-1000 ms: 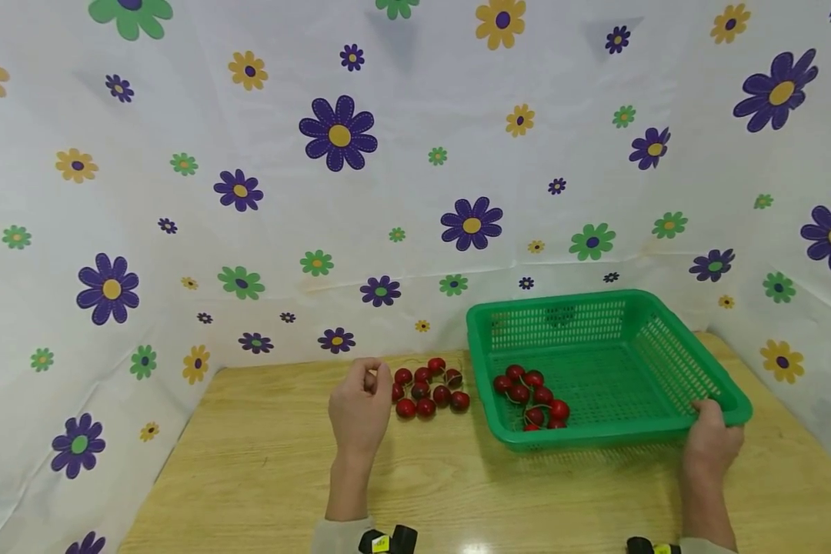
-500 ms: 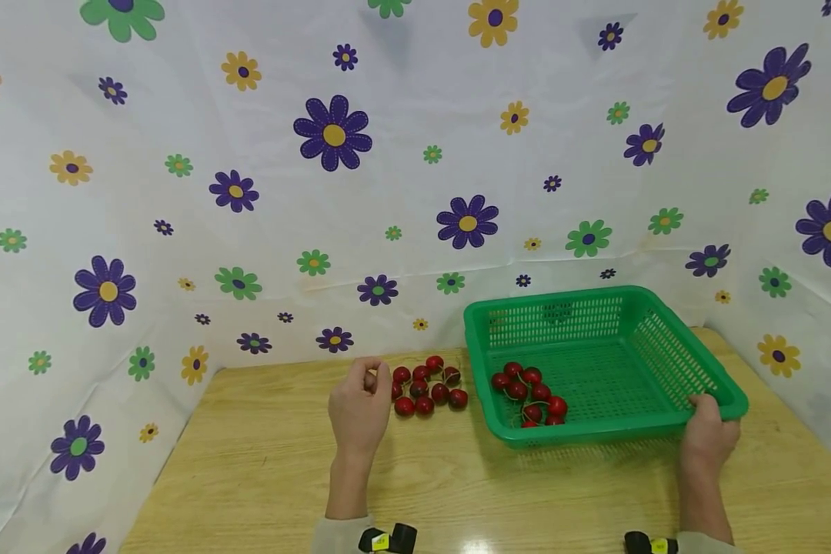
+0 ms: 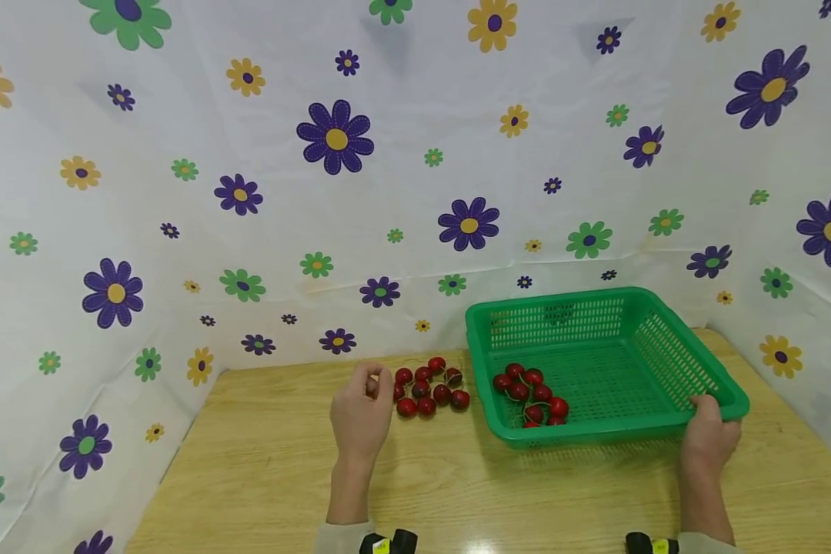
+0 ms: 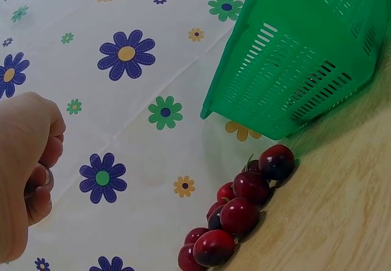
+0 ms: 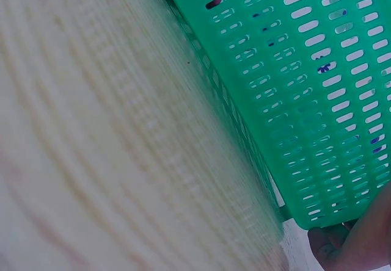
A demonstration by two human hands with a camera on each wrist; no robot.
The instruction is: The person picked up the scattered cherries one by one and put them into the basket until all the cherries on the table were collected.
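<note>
My right hand [image 3: 710, 440] grips the near right corner of a green plastic basket [image 3: 630, 431], thumb over the rim. In the right wrist view the same hand [image 5: 360, 240] is partly cut off beside the slotted basket wall [image 5: 287, 57]. Red cherries [image 3: 533, 394] with stems lie at the left side inside the basket. More cherries [image 3: 425, 406] form a cluster on the table, left of the basket. Just left of that cluster is my left hand [image 3: 362, 412], its fingers curled with nothing visible in them. The left wrist view shows these curled fingers [image 4: 40, 195] apart from the cherries [image 4: 239, 216].
Underneath is a wooden table [image 3: 263, 469] with light grain. A white cloth [image 3: 270, 231] printed with purple, yellow and green flowers hangs behind it and along both sides. The basket stands close to the back cloth.
</note>
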